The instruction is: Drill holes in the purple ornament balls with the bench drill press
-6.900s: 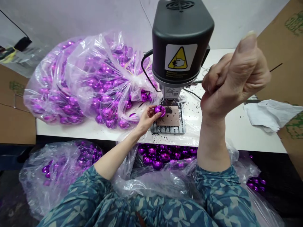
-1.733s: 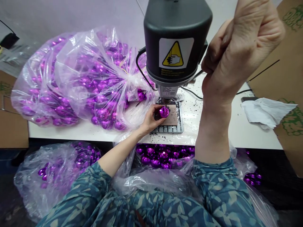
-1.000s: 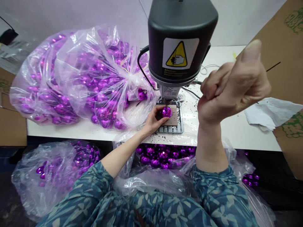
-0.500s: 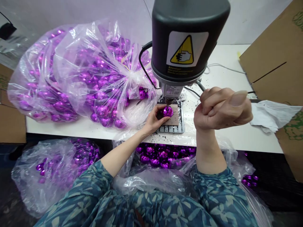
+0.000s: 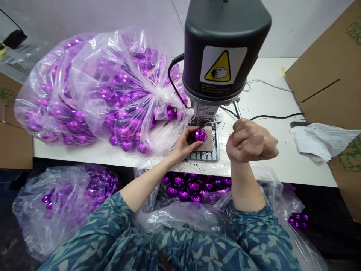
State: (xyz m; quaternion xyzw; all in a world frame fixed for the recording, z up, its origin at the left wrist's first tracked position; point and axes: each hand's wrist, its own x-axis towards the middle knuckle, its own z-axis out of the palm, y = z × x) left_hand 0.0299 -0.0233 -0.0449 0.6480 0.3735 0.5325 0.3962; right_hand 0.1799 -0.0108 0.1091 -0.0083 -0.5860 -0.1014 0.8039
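A small drill press (image 5: 225,56) with a dark housing and a yellow warning label stands on the white table (image 5: 267,165). My left hand (image 5: 182,145) pinches a faceted purple bauble (image 5: 200,134) on the brown pad of the press's slotted base (image 5: 207,152), right under the spindle. My right hand (image 5: 251,141) is closed in a fist round the press's feed lever (image 5: 237,110), pulled low, just right of the base.
Large clear bags of purple baubles (image 5: 93,94) fill the table's left half. More bags of baubles (image 5: 194,186) hang at my lap and sit lower left (image 5: 64,203). A crumpled white cloth (image 5: 318,139) and cardboard boxes (image 5: 329,79) are to the right. Black swarf is scattered around the base.
My right hand has swung down from head height to table level with the lever. My left hand has kept the bauble under the spindle.
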